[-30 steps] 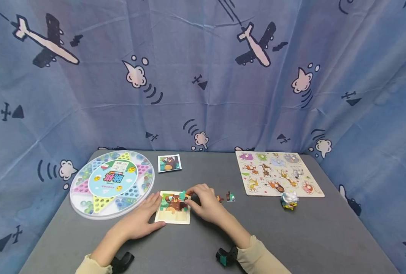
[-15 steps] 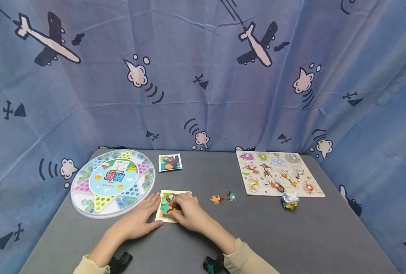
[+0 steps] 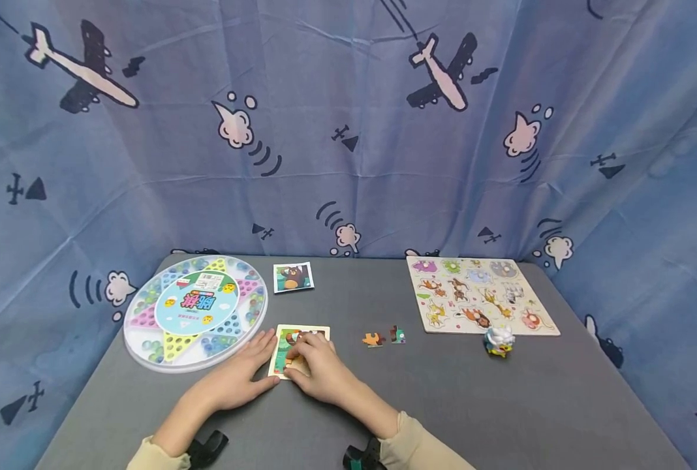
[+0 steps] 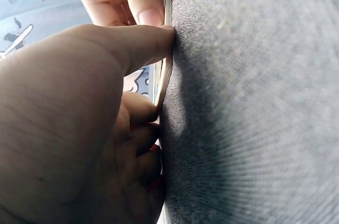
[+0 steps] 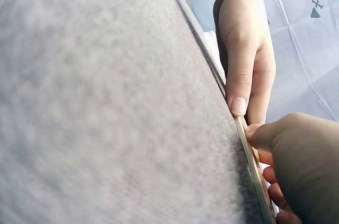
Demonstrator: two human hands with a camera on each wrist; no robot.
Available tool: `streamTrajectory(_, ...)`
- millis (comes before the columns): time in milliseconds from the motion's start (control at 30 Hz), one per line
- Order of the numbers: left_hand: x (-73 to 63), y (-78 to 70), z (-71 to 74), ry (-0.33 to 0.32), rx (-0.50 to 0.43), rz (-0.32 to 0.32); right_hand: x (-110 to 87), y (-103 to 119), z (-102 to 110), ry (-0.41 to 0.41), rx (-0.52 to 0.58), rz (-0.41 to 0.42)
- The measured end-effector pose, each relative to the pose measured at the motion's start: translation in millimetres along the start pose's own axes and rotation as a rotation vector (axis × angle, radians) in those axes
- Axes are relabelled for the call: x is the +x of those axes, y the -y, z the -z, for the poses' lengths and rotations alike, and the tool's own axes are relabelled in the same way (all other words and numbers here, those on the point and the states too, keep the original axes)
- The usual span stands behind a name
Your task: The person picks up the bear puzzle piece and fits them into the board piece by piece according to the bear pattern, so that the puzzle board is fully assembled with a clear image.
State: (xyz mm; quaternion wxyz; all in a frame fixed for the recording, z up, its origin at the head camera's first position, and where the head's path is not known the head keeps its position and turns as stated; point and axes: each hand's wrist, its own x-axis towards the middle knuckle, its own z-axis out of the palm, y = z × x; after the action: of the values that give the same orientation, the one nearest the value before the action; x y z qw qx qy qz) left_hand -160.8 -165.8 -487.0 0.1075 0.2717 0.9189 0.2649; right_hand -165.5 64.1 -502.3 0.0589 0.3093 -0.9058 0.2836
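A small wooden bear jigsaw board [image 3: 303,326] lies on the grey table before me. My left hand [image 3: 243,372] rests flat at its left side, fingers extended, with the thumb at the lower corner. Over the board's lower half is my right hand [image 3: 322,371], its thumb and bent index finger pinching a jigsaw piece low on the left, mostly covered by the fingers. Both thumbs appear close together at the board's edge in the right wrist view. Two loose pieces, an orange one [image 3: 374,339] and a green-and-brown one [image 3: 397,335], lie to the right.
A round Chinese checkers set [image 3: 196,313] stands at left. Behind the board lies a bear picture card [image 3: 293,277]. At the back right are an animal peg puzzle [image 3: 482,295] and a small white-topped toy figure [image 3: 498,341]. A patterned blue curtain [image 3: 348,130] hangs behind the table.
My right hand has moved left from the board's upper right corner to its lower left part, uncovering the orange loose piece. My left hand has stayed at the board's left side.
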Motion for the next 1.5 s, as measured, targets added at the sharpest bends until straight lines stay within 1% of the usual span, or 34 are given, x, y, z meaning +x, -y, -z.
streamTrajectory(100,0.7,0.1,-0.3,0.005,-0.006,0.005,-0.2,-2,0,-0.031,0.004,0.019)
streamTrajectory(233,0.1,-0.7,-0.1,0.021,-0.001,0.026,-0.1,-3,-1,-0.048,0.005,0.032)
streamTrajectory(333,-4.1,-4.6,0.7,0.05,0.009,0.055,-0.4,-1,-2,-0.057,0.017,0.024)
streamTrajectory(400,-8.7,-8.1,1.2,0.069,0.011,0.062,-0.5,0,-4,-0.067,0.022,0.016)
streamTrajectory(467,-14.4,-11.7,1.4,0.083,0.007,0.055,-0.9,2,-5,-0.071,0.027,0.014)
streamTrajectory(567,-23.5,-14.5,0.3,0.096,0.007,0.028,-0.7,3,-9,-0.066,0.02,0.016)
streamTrajectory(667,-30.9,-14.9,-1.5,0.098,0.016,0.004,-0.2,3,-11,-0.053,0.018,0.014)
streamTrajectory(733,-33.3,-15.0,-2.6,0.093,0.021,-0.006,0.4,3,-11,-0.057,0.021,0.012)
streamTrajectory(900,-32.4,-17.7,-3.5,0.074,0.024,-0.022,1.8,0,-9,-0.094,0.043,0.019)
streamTrajectory(1033,-29.9,-18.3,-3.5,0.071,0.022,-0.03,0.8,-3,-8,-0.094,0.061,0.016)
streamTrajectory(1133,-27.7,-14.2,-4.1,0.064,-0.009,-0.042,0.0,-5,-8,-0.088,0.067,0.016)
streamTrajectory(1267,-23.7,-5.3,-6.4,0.06,-0.054,-0.062,-0.4,-5,-8,-0.084,0.073,0.004)
streamTrajectory(1400,-21.7,0.7,-8.4,0.066,-0.052,-0.084,-0.2,-2,-6,-0.069,0.081,-0.024)
streamTrajectory(1500,-21.4,1.8,-8.6,0.064,-0.049,-0.089,0.9,-1,-3,-0.049,0.078,-0.035)
